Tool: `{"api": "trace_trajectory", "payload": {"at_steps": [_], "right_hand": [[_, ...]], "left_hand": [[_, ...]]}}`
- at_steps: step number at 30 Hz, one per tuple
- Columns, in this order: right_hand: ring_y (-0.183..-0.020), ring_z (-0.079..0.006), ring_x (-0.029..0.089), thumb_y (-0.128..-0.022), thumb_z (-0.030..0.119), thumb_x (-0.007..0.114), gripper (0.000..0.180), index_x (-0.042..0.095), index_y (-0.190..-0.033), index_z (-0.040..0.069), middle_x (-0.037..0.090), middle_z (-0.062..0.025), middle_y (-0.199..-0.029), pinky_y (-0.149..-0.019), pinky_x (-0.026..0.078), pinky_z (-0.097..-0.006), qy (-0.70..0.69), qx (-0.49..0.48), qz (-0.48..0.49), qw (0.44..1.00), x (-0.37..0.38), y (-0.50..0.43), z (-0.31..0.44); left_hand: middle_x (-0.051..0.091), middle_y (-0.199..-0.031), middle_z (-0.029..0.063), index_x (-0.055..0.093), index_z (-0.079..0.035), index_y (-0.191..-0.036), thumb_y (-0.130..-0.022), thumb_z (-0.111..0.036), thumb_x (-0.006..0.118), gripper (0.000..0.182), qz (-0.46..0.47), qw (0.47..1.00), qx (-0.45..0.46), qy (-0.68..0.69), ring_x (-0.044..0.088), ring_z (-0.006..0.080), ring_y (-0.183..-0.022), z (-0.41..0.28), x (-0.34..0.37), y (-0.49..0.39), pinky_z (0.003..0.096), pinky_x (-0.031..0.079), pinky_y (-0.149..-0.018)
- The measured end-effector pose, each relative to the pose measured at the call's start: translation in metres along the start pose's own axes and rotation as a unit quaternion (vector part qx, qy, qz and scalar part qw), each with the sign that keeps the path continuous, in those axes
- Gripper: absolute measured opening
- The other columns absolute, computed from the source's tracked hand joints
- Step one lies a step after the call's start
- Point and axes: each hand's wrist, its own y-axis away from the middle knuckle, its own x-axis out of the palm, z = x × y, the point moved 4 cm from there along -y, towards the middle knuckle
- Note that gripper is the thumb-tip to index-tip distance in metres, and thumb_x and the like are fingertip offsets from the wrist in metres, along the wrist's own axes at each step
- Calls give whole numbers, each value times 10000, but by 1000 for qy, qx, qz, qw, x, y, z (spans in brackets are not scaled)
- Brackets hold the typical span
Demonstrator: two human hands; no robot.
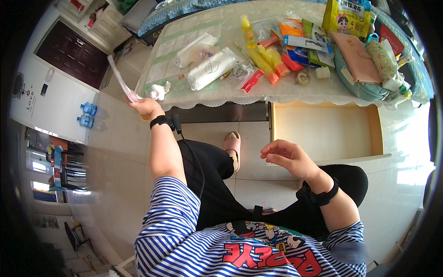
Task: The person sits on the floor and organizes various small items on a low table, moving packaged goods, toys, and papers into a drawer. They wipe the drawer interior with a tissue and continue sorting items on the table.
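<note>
My left hand [147,106] is raised beyond the left corner of the table, shut on a long, thin, pale strip [119,77] that looks pinkish near the fingers. Its exact kind cannot be told. Something yellowish shows just below that hand, mostly hidden. Close by on the tabletop lies a crumpled white tissue [159,91]. My right hand [287,157] hovers over the floor by the left front corner of a pulled-out wooden drawer [322,133]. Its fingers are loosely bent and apart, with nothing in them.
The lace-edged table cover [207,98] carries a white plastic-wrapped roll [211,68], yellow-and-orange bottles [264,65], a tape roll [303,78], flat packets [306,43], a pink wallet [358,57] on a teal case [360,86], and a yellow bag [346,19]. Water jugs [86,121] stand left.
</note>
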Motion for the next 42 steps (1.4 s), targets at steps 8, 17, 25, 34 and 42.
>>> {"api": "trace_trajectory", "payload": {"at_steps": [8, 17, 25, 34, 42], "right_hand": [[-916, -83, 595, -938, 118, 609, 194, 618, -1102, 15, 651, -28, -1012, -837, 479, -236, 42, -15, 12, 999, 3, 1, 1], [-1045, -148, 564, -947, 154, 594, 406, 466, -1305, 13, 595, -99, -1167, -908, 465, -300, 22, -155, -132, 979, -28, 8, 32], [-1107, -175, 550, -905, 117, 644, 681, 262, -1466, 61, 525, -164, -1286, -919, 475, -320, -126, -298, -311, 893, -86, 33, 63], [-840, -72, 634, -879, 142, 701, 224, 644, -1065, 31, 689, -31, -950, -690, 505, -214, -143, -198, -295, 924, -97, 31, 55], [-872, -132, 655, -902, 133, 663, 232, 612, -1093, 12, 674, -52, -1004, -765, 558, -312, -192, -190, -279, 922, -85, 20, 52]], "left_hand": [[582, -1181, 213, 485, 11, -1268, -850, 2, 540, 421, -7, 970, -133, 205, 599, 332, -1053, -35, -28, -11, 422, 500, -893], [610, -1102, 198, 439, 39, -1270, -887, -5, 531, 396, 555, 624, -104, 541, 669, 312, -873, -219, -82, 61, 412, 578, -726], [630, -1071, 95, 461, 17, -1319, -886, -55, 575, 454, 823, 406, -170, 360, 653, 197, -841, -270, -125, 172, 316, 557, -688], [674, -849, -10, 697, -24, -959, -914, -227, 660, 212, 712, 538, -99, 441, 610, 58, -761, -265, -103, 166, 218, 496, -694], [683, -854, 5, 696, -18, -960, -911, -179, 659, 172, 678, 558, -119, 463, 604, 60, -762, -265, -102, 158, 194, 472, -705]]}}
